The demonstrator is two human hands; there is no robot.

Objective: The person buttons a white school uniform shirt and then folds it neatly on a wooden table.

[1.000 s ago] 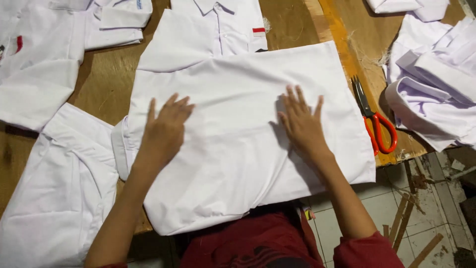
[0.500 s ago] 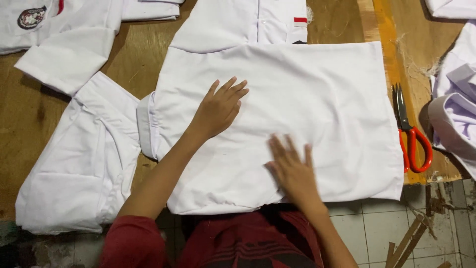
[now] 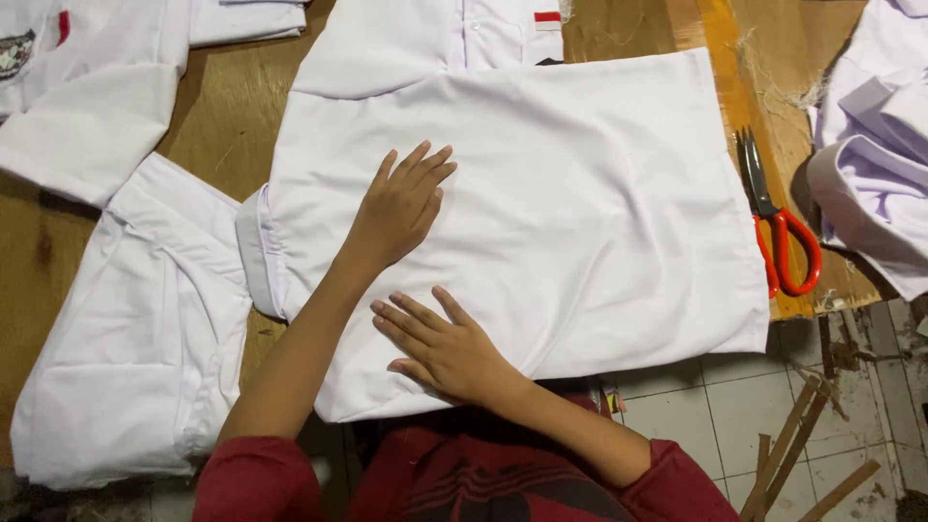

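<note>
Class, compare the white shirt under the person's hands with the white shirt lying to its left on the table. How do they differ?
The shirt under the hands is spread wide and flat; the shirt at the left lies narrower, with folds showing. The left hand and right hand press the first; nothing touches the second. The first overhangs the table edge above the tiled floor. Both are plain white cloth.

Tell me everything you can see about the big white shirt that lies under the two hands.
The white shirt is plain woven cloth, folded into a broad rectangle and lying flat on the wooden table. Its near edge hangs slightly over the table's edge. A folded sleeve cuff shows at its left side. It has a few soft creases. The left hand and the right hand both press flat on it, fingers spread. Its far edge overlaps another white shirt.
</note>
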